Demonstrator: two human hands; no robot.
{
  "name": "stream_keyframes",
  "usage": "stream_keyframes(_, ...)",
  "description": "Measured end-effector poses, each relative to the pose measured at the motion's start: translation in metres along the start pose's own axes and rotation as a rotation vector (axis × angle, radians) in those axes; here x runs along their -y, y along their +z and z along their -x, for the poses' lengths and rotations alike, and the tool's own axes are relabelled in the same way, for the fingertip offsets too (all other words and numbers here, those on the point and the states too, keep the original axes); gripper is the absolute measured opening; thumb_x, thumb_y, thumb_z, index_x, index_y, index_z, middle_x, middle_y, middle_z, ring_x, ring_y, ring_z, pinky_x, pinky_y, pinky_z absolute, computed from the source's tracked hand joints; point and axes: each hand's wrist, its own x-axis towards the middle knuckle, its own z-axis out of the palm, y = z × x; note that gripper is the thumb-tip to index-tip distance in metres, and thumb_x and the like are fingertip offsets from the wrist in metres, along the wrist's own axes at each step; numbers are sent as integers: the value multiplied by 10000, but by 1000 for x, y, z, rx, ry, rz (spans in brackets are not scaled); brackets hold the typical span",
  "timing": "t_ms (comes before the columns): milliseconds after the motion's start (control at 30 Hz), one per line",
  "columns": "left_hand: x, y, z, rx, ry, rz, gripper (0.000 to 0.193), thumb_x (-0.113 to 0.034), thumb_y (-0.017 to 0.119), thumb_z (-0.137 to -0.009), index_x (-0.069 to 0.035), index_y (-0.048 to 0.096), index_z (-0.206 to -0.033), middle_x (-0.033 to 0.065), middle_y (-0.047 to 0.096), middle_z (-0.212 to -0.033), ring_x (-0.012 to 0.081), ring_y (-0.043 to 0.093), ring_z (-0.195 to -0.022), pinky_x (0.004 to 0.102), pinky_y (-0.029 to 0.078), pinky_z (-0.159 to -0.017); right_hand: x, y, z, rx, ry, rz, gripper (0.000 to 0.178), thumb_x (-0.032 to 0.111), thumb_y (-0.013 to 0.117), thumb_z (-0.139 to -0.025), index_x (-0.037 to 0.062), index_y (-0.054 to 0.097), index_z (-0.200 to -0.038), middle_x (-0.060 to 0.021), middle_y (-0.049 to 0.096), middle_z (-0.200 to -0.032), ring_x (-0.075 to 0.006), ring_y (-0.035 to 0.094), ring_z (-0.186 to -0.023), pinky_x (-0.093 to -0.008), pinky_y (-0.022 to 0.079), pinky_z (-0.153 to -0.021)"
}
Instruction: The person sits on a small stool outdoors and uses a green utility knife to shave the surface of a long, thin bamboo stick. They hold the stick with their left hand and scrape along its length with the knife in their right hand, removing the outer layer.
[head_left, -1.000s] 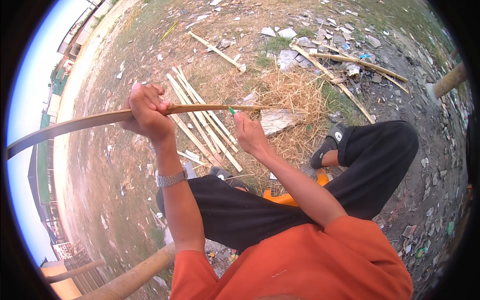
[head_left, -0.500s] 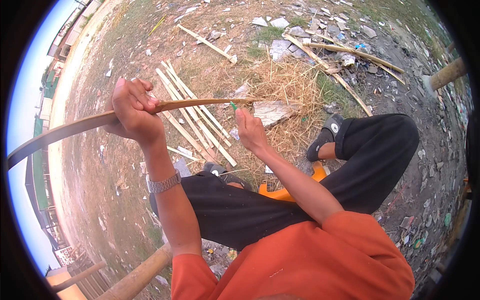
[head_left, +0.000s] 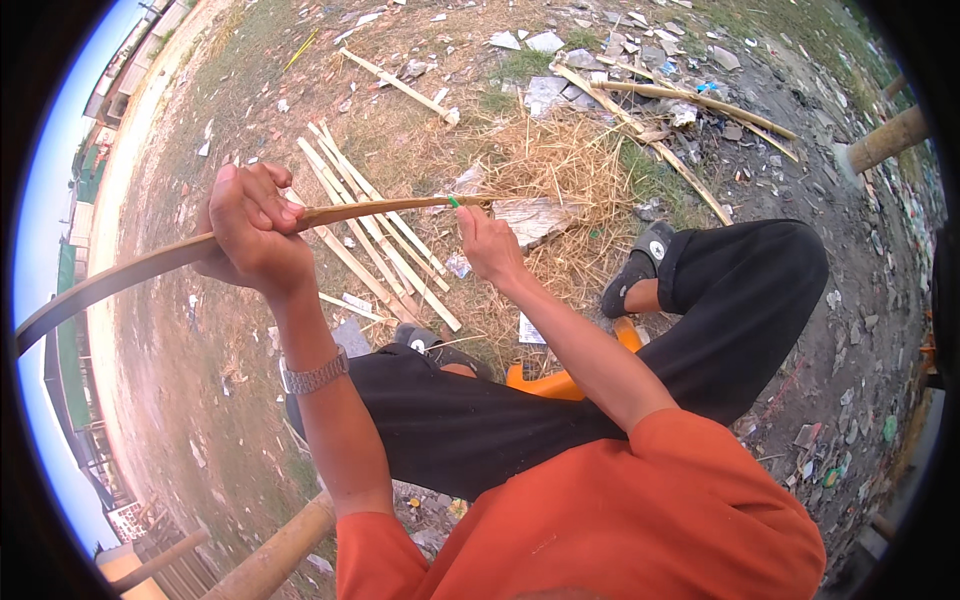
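My left hand (head_left: 252,228) is closed around a long, thin bamboo strip (head_left: 120,262), which bends out past it to the left edge of the view. The strip's other end reaches right toward a worn wooden block (head_left: 532,220) on the ground. Near that end my right hand (head_left: 492,246) is closed, pinching a small green object (head_left: 453,202) against the strip. Only a bit of green shows at the fingertips, so I cannot tell its kind. Dry straw-like shavings (head_left: 560,160) lie around the block.
Several pale bamboo strips (head_left: 375,235) lie on the ground beyond my left arm. Longer bamboo pieces (head_left: 690,98) rest among broken tiles (head_left: 545,92) at the far right. An orange plastic seat (head_left: 545,386) shows beneath my legs. A bamboo pole (head_left: 275,550) stands at lower left.
The whole view has shifted slightly. My right hand has risen a little closer to the strip, and my left hand has dipped slightly with the strip still in its grip.
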Motion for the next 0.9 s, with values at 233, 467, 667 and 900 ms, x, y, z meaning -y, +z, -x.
stream_keyframes(233, 1, 2, 1, -7, 49, -17, 402, -51, 428, -887, -100, 359, -495, 29, 370, -398, 100, 346, -352, 328, 465, -566, -65, 11, 8, -130, 74, 293, 481, 435, 315, -993, 41, 584, -935, -240, 628, -719, -454, 615, -716, -557, 472, -673)
stream_keyframes(467, 0, -8, -8, -127, 67, -102, 402, -53, 460, -901, -96, 387, -508, 17, 382, -413, 94, 367, -359, 313, 459, -555, 0, 12, 10, -164, -141, 76, 456, 437, 363, -983, 45, 571, -879, -216, 625, -665, -422, 626, -634, -506, 502, -584)
stream_keyframes(667, -7, -2, -3, -86, 34, -43, 408, -50, 459, -910, -66, 426, -504, 24, 411, -414, 87, 407, -361, 272, 477, -531, -65, 12, -1, -227, -52, 497, 422, 418, 428, -968, 37, 569, -855, -173, 623, -624, -410, 613, -590, -488, 489, -566)
stream_keyframes(900, -10, 11, -4, -226, -50, -120, 432, -68, 469, -903, -89, 393, -478, 8, 366, -407, 88, 358, -356, 303, 441, -543, 71, -25, 28, -164, -202, -329, 460, 366, 362, -1005, 0, 540, -791, -192, 531, -596, -345, 515, -543, -448, 390, -553)
